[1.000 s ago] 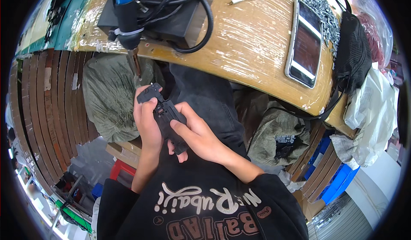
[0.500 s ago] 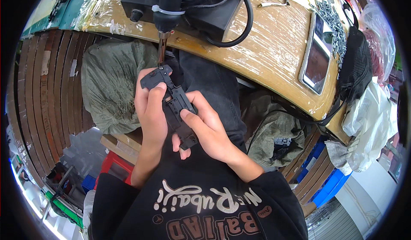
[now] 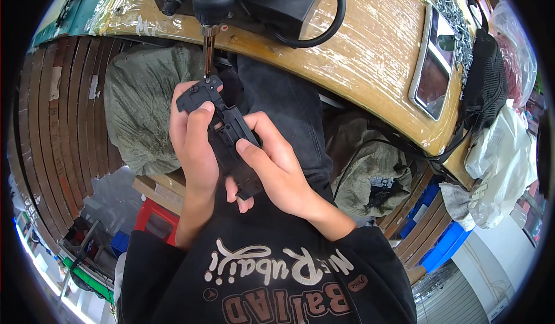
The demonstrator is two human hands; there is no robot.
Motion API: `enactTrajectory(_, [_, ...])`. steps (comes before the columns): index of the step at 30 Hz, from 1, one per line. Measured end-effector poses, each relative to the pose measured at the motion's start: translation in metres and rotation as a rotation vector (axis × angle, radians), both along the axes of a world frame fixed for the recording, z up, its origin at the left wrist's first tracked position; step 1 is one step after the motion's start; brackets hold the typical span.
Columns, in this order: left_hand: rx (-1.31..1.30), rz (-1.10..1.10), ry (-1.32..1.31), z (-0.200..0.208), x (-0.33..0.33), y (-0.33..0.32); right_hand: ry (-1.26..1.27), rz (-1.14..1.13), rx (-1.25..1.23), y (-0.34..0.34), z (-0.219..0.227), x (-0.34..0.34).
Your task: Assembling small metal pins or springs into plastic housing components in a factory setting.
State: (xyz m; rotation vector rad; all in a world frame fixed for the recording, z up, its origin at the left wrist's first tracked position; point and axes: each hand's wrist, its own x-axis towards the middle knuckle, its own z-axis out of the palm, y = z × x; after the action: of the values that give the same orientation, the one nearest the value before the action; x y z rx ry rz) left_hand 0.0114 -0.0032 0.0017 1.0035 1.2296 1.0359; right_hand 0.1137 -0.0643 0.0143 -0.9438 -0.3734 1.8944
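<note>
A long black plastic housing (image 3: 236, 121) with holes and recesses lies tilted across both my hands, over my lap. My left hand (image 3: 196, 150) is closed around its far left end, thumb pressed on top. My right hand (image 3: 282, 176) grips the right side with its thumb on the upper face; fingertips show beneath the near end. An upright electric screwdriver (image 3: 214, 11), black with a white cable tie, points down from above. Its metal bit (image 3: 208, 58) meets the housing's far end; whether a screw sits under the tip is too small to tell.
Behind the screwdriver is a black box (image 3: 277, 20) with cables on the film-covered wooden table (image 3: 370, 52). A phone (image 3: 433, 63) and a pile of small metal parts (image 3: 457, 29) lie right. Woven sacks (image 3: 144, 110) flank my legs; brown boards (image 3: 63, 121) stand left.
The screwdriver, the housing and both hands appear a little farther left and higher in the picture; the table has shifted too. Both hands keep their hold, with the bit still at the far end.
</note>
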Motion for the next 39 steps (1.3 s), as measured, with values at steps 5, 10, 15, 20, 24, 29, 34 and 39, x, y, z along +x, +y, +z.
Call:
enactTrajectory(5, [0.04, -0.022, 0.028, -0.005, -0.002, 0.001, -0.019, -0.028, -0.016, 0.001, -0.003, -0.004])
enactTrajectory(10, [0.031, -0.017, 0.014, -0.005, -0.001, 0.001, -0.037, -0.051, -0.03, 0.002, -0.003, -0.005])
enactTrajectory(15, [0.031, -0.004, 0.015, -0.006, -0.001, 0.003, -0.029, -0.055, -0.003, 0.005, -0.005, -0.005])
enactTrajectory(20, [0.034, 0.024, 0.006, -0.005, 0.001, 0.006, -0.022, -0.041, -0.002, 0.007, -0.005, -0.003])
enactTrajectory(24, [0.03, 0.011, -0.016, -0.003, 0.002, 0.007, 0.028, -0.007, -0.006, 0.007, -0.001, 0.001])
enactTrajectory(29, [0.004, 0.053, 0.036, -0.003, 0.003, 0.005, -0.026, -0.059, 0.013, 0.007, -0.003, -0.005])
enactTrajectory(34, [0.032, 0.095, 0.048, -0.005, 0.008, 0.002, -0.041, -0.058, 0.037, 0.005, -0.006, 0.001])
enactTrajectory(39, [-0.054, 0.042, -0.014, -0.031, 0.013, -0.014, -0.021, 0.022, 0.006, -0.004, -0.023, 0.026])
